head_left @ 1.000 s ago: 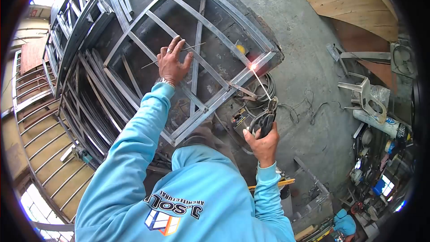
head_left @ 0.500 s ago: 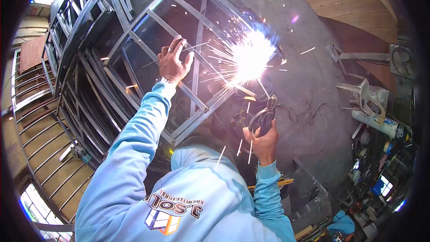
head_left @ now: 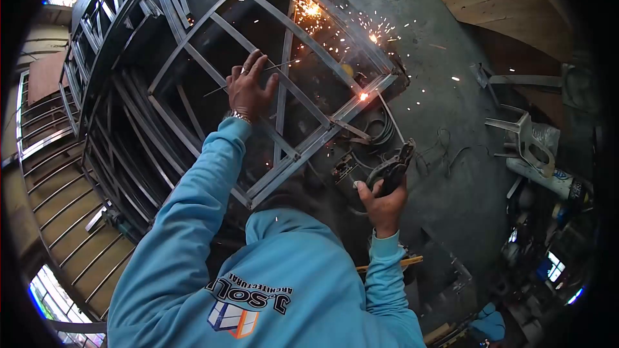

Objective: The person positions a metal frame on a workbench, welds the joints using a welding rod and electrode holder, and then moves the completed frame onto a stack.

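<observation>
My right hand (head_left: 385, 207) is closed round a black welding electrode holder (head_left: 393, 171). A thin electrode (head_left: 391, 118) sticks up from its jaws, its tip by the corner of a metal frame (head_left: 311, 144). Near that tip a small orange spot (head_left: 363, 96) glows on the frame. My left hand (head_left: 250, 90) is over a crossbar of the frame, with a thin welding rod (head_left: 282, 64) passing between thumb and fingers. Part of the rod is hidden behind this hand.
More metal frames and bars (head_left: 138, 116) are stacked at left. Cables (head_left: 383, 132) lie on the floor beyond my right hand. At right are a plastic chair (head_left: 525, 135) and a gas cylinder (head_left: 541, 177). Sparks (head_left: 311, 9) scatter over the far side of the frame.
The bright welding arc has gone out, leaving a glowing spot and scattered sparks. My right hand with the holder has moved slightly right and down. My left hand stays in place.
</observation>
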`<state>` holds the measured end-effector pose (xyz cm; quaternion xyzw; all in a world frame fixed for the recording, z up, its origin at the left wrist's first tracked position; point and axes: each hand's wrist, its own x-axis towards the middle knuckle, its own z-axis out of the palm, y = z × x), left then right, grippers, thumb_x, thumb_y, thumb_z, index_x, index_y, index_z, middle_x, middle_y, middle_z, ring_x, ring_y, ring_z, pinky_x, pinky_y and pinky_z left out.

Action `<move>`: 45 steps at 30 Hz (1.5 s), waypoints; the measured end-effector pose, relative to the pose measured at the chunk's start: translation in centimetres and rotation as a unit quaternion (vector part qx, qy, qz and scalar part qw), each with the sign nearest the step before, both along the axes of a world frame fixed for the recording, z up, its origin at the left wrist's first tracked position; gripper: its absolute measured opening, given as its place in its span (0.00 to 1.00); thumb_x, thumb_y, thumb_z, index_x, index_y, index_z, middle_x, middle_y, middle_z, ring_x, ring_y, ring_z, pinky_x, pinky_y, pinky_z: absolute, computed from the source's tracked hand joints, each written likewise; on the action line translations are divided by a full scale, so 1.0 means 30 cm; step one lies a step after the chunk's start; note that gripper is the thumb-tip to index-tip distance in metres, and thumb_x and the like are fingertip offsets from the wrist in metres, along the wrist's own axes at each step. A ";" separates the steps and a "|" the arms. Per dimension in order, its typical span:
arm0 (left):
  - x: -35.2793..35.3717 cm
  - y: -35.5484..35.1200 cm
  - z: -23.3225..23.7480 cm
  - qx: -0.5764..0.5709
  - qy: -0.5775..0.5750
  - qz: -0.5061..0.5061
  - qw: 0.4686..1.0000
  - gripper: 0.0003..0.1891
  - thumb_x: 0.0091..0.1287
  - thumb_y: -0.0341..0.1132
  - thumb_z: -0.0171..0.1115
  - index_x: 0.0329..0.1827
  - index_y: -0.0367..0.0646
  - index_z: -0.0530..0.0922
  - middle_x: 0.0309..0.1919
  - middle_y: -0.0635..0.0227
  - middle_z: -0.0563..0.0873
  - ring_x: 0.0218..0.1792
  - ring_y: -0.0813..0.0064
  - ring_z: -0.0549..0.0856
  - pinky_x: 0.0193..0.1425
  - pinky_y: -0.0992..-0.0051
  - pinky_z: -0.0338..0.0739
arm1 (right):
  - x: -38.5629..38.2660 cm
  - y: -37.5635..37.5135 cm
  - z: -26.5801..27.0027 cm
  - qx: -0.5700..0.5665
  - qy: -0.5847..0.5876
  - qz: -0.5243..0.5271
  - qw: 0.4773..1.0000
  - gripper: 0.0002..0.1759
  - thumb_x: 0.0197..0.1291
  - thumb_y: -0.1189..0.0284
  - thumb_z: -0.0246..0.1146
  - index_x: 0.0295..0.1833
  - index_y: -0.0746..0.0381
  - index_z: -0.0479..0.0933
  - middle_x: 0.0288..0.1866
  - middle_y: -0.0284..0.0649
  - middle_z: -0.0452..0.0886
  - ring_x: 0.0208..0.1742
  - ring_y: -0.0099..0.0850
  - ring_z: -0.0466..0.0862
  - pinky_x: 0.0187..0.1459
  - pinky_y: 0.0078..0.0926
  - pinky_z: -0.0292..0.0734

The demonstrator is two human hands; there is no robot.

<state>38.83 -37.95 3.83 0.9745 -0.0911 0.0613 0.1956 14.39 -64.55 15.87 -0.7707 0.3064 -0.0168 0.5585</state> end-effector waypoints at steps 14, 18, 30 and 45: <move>-0.007 -0.013 0.022 -0.013 -0.022 -0.002 1.000 0.28 0.63 0.48 0.70 0.67 0.55 0.80 0.73 0.78 0.77 0.58 0.62 0.79 0.64 0.63 0.71 | 0.019 0.007 0.000 -0.065 0.008 0.025 0.998 0.28 0.46 0.63 0.82 0.44 0.63 0.72 0.27 0.27 0.74 0.25 0.17 0.72 0.29 0.21 0.71; 0.002 -0.004 -0.003 -0.017 -0.047 -0.013 0.999 0.26 0.62 0.45 0.73 0.65 0.53 0.82 0.70 0.75 0.80 0.55 0.62 0.81 0.61 0.64 0.73 | 0.030 0.011 0.015 -0.044 0.033 0.019 0.998 0.29 0.45 0.64 0.83 0.45 0.65 0.73 0.30 0.29 0.76 0.27 0.18 0.74 0.28 0.21 0.73; -0.004 -0.010 0.011 -0.026 -0.034 -0.003 0.999 0.28 0.63 0.45 0.71 0.67 0.53 0.80 0.71 0.76 0.79 0.59 0.60 0.80 0.65 0.62 0.70 | 0.035 0.016 0.010 -0.032 0.029 0.018 0.999 0.31 0.46 0.65 0.83 0.49 0.68 0.74 0.32 0.34 0.80 0.28 0.20 0.79 0.30 0.22 0.77; -0.003 -0.010 0.018 -0.008 -0.007 -0.002 1.000 0.28 0.64 0.50 0.68 0.68 0.55 0.80 0.74 0.78 0.75 0.59 0.63 0.78 0.64 0.63 0.70 | 0.006 -0.021 -0.014 -0.001 -0.050 -0.044 0.998 0.30 0.49 0.68 0.81 0.50 0.64 0.69 0.38 0.30 0.73 0.31 0.16 0.73 0.33 0.16 0.72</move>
